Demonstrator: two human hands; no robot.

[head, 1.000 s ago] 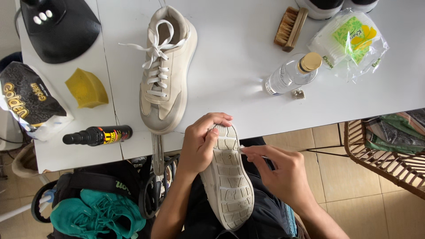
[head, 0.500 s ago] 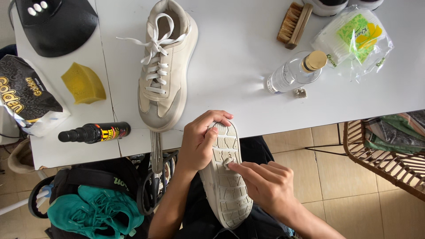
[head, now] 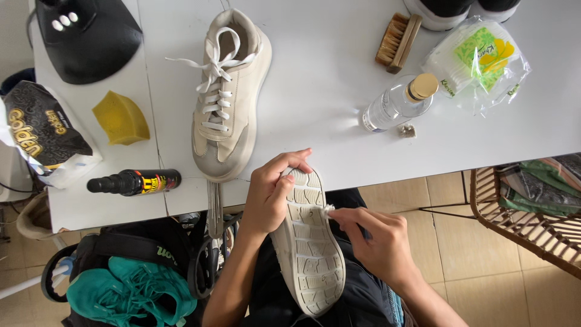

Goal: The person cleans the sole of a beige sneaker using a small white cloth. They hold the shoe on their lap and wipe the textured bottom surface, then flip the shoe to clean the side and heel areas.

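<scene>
A cream sneaker [head: 308,248] lies sole-up across my lap, toe towards the table. My left hand [head: 272,191] grips its toe end from the left side. My right hand [head: 378,242] pinches a small white swab [head: 327,210] and presses its tip against the grooved sole near the forefoot. The matching cream sneaker [head: 227,97] with white laces stands upright on the white table [head: 315,79], just beyond my left hand.
On the table lie a clear bottle with a tan cap [head: 396,104], a wooden brush [head: 397,42], a bag of cotton swabs [head: 478,60], a yellow sponge [head: 121,118], a black spray bottle [head: 133,181] and a black cap [head: 85,36]. Teal shoes [head: 124,297] sit lower left; a wicker chair [head: 526,206] stands to the right.
My right hand has moved in from the right onto the sole, bringing the white swab against it. My left hand keeps its grip on the toe.
</scene>
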